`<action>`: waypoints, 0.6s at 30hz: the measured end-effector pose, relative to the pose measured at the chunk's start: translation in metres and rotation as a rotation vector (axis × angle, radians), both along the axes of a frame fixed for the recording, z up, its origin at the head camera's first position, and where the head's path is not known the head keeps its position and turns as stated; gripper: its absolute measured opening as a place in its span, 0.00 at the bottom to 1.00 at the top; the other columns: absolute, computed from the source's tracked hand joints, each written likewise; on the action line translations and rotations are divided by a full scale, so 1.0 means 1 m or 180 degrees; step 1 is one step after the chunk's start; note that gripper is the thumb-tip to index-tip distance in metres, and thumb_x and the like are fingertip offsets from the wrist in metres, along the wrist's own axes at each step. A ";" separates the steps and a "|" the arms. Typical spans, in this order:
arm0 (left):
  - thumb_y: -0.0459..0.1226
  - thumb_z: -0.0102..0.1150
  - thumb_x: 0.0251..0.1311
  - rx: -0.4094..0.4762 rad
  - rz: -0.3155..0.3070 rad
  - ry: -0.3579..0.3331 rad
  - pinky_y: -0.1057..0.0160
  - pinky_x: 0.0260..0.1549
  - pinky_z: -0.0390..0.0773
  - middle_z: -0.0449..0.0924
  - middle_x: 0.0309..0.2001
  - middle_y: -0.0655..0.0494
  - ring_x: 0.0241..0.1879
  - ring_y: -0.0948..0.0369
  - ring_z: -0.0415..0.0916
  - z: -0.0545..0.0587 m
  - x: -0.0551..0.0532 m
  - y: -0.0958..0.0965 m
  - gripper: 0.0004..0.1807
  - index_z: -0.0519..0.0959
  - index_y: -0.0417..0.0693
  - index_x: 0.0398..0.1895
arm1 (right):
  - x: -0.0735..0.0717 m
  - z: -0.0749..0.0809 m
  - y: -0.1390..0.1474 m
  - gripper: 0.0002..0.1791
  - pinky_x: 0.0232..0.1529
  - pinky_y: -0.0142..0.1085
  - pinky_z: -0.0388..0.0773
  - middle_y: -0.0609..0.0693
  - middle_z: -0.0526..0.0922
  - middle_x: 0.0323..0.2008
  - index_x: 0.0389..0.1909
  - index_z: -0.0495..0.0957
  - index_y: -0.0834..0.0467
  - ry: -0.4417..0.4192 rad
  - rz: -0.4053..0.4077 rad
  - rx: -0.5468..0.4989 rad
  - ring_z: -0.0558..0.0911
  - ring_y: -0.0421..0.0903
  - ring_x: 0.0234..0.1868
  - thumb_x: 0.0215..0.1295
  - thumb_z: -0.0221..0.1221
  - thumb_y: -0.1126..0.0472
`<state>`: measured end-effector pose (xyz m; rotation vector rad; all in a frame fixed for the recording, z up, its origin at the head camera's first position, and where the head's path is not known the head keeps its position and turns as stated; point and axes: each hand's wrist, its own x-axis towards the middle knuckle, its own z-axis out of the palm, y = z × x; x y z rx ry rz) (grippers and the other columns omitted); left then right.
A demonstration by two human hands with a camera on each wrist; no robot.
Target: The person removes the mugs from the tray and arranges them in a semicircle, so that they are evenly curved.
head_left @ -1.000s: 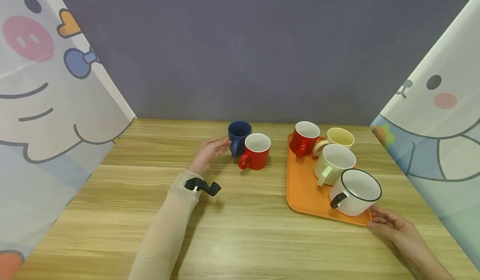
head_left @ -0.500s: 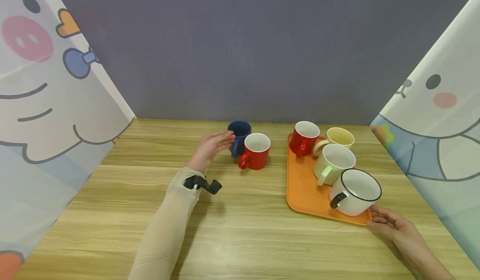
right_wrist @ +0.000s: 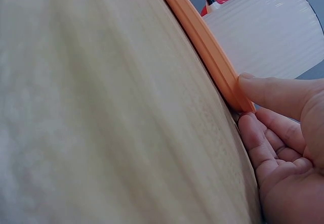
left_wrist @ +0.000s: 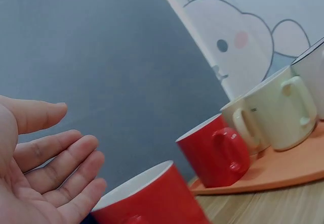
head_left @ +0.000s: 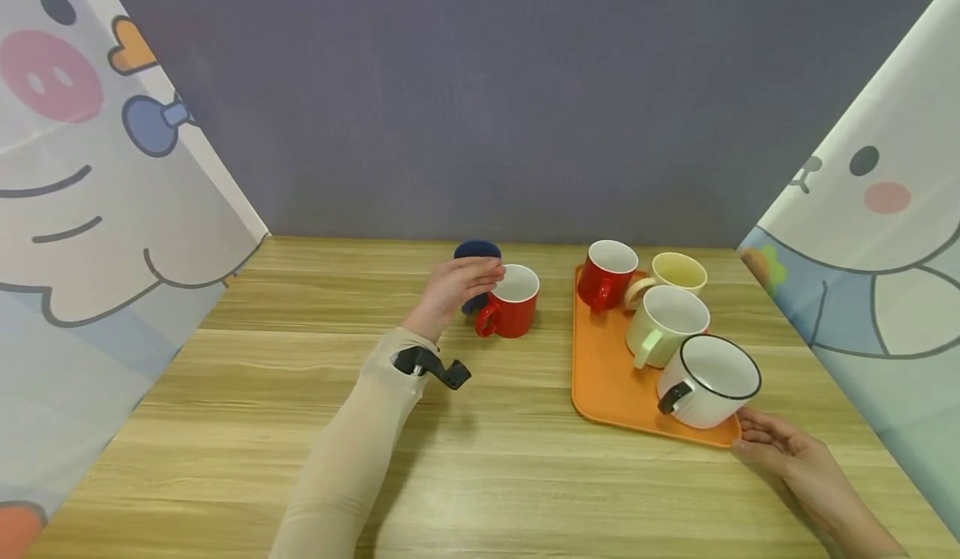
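My left hand [head_left: 453, 296] hovers over the table with straight, spread fingers, in front of a dark blue mug [head_left: 477, 249] that it partly hides. Its fingertips reach close to the rim of a red mug [head_left: 517, 317] with a white inside; whether they touch cannot be told. In the left wrist view the palm [left_wrist: 30, 196] faces up beside that red mug. At the lower right, my right hand [head_left: 802, 467] pinches the near corner of an orange tray [head_left: 603, 384], thumb [right_wrist: 273, 95] on the rim and fingers below.
On the tray stand a second red mug [head_left: 606, 286], a yellow mug [head_left: 681, 272], a pale green mug [head_left: 671, 313] and a white mug [head_left: 701, 405] with a black rim. A grey panel [head_left: 480, 101] closes off the back, with printed cloths at both sides.
My left hand has moved right, from beside the blue mug to in front of it, near the red mug's rim. The right hand stays at the tray corner.
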<state>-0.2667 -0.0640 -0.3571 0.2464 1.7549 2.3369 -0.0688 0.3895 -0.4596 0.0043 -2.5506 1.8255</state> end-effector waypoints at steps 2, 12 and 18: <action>0.29 0.55 0.69 0.0004 -0.0060 0.0022 0.56 0.56 0.77 0.86 0.41 0.50 0.41 0.60 0.83 0.000 0.001 0.006 0.18 0.74 0.23 0.57 | 0.000 0.000 0.000 0.30 0.41 0.21 0.76 0.34 0.82 0.43 0.48 0.76 0.31 -0.0017 -0.0012 0.0020 0.79 0.31 0.42 0.67 0.58 0.74; 0.28 0.56 0.68 -0.0049 -0.0209 0.0038 0.54 0.56 0.77 0.85 0.45 0.43 0.45 0.54 0.83 0.001 0.008 0.039 0.19 0.74 0.24 0.58 | -0.002 0.000 0.000 0.28 0.41 0.22 0.77 0.32 0.81 0.43 0.49 0.74 0.30 -0.0045 -0.0072 0.0240 0.79 0.30 0.43 0.67 0.60 0.71; 0.30 0.57 0.68 -0.0185 -0.0350 0.0021 0.55 0.58 0.76 0.79 0.56 0.35 0.57 0.43 0.77 0.001 0.010 0.056 0.19 0.76 0.27 0.59 | -0.002 0.001 0.000 0.28 0.41 0.22 0.76 0.31 0.81 0.43 0.49 0.73 0.29 -0.0067 -0.0089 0.0309 0.79 0.30 0.43 0.67 0.60 0.71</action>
